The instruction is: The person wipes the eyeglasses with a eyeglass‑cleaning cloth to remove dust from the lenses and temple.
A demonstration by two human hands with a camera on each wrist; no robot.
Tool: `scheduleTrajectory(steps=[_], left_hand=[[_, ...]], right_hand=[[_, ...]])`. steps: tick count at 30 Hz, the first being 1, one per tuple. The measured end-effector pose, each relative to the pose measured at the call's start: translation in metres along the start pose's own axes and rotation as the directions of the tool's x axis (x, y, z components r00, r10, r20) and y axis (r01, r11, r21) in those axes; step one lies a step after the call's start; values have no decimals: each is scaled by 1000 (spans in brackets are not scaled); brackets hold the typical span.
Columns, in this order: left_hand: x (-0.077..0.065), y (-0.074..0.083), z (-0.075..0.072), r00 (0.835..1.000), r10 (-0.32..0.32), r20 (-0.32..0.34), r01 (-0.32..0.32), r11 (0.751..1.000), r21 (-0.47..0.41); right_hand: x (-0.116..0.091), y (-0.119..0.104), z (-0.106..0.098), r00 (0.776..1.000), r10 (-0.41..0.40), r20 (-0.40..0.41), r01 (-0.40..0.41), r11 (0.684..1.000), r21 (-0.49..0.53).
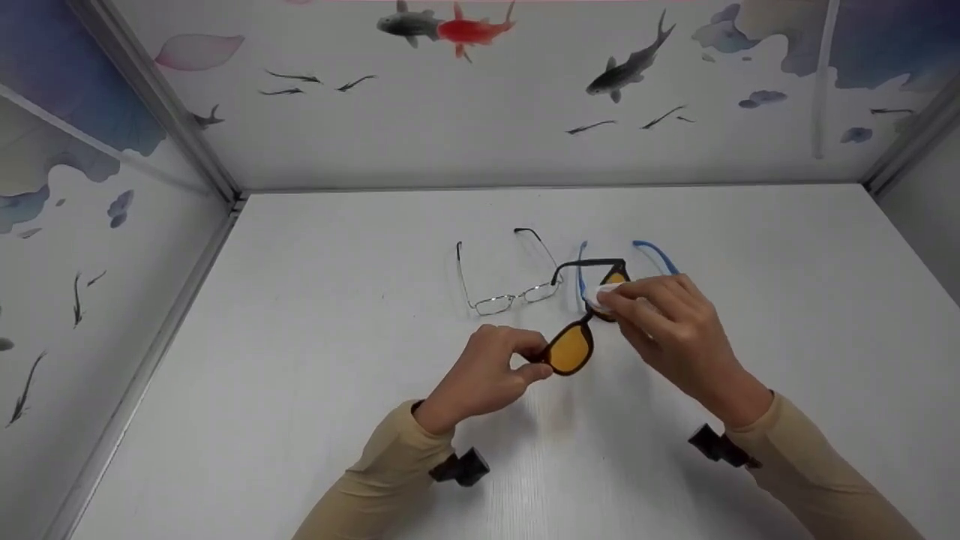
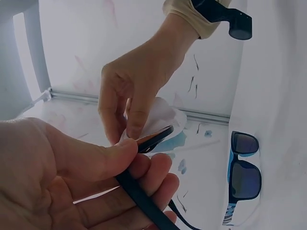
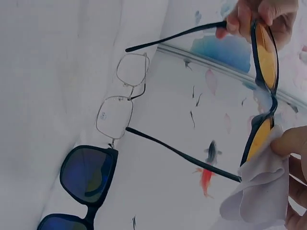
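Black-framed glasses with orange-yellow lenses [image 1: 570,349] are held up above the table. My left hand [image 1: 491,371] grips them at one hinge corner, thumb on one side and fingers on the other. In the left wrist view a dark temple arm [image 2: 144,203] runs down past those fingers. My right hand [image 1: 679,319] pinches a white cloth [image 3: 261,191] against the far lens, and the cloth covers part of that lens. Both temple arms of these glasses stand unfolded in the right wrist view. The left wrist view shows the right hand and the bunched cloth behind the lens edge.
Thin metal-framed clear glasses [image 1: 495,304] lie on the white table [image 1: 300,360] with arms unfolded. Beside them, dark-lensed sunglasses [image 2: 245,179] with blue arms [image 1: 656,255] are partly hidden by the right hand in the head view. Printed panels [image 1: 525,97] enclose the table's back and sides.
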State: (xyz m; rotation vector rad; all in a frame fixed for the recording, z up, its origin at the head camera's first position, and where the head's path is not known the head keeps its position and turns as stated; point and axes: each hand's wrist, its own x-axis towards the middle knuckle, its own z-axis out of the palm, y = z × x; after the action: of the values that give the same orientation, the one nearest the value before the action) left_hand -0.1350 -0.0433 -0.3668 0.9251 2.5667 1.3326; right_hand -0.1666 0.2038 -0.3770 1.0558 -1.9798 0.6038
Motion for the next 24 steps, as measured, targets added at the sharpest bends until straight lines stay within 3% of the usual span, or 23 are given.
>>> scheduleTrajectory(steps=[4, 8, 14, 19, 24], left_hand=[[-2, -1, -2, 1000, 5, -17, -6, 1000, -22], [-2, -1, -1, 1000, -1, 3, 1, 1000, -12], [-1, 3, 2, 999, 16, 45, -16, 1000, 13], [1, 3, 5, 999, 25, 31, -26, 999, 31], [1, 1, 4, 1000, -1, 10, 1, 1000, 23]], right_hand=[[-12, 1, 0, 1000, -15, 14, 15, 1000, 11], [-18, 11, -2, 998, 62, -8, -62, 998, -25], [-8, 15, -3, 986, 151, -69, -156, 985, -71], [-4, 5, 1, 991, 96, -94, -101, 993, -59], [-15, -6, 7, 997, 8, -81, -10, 999, -33]])
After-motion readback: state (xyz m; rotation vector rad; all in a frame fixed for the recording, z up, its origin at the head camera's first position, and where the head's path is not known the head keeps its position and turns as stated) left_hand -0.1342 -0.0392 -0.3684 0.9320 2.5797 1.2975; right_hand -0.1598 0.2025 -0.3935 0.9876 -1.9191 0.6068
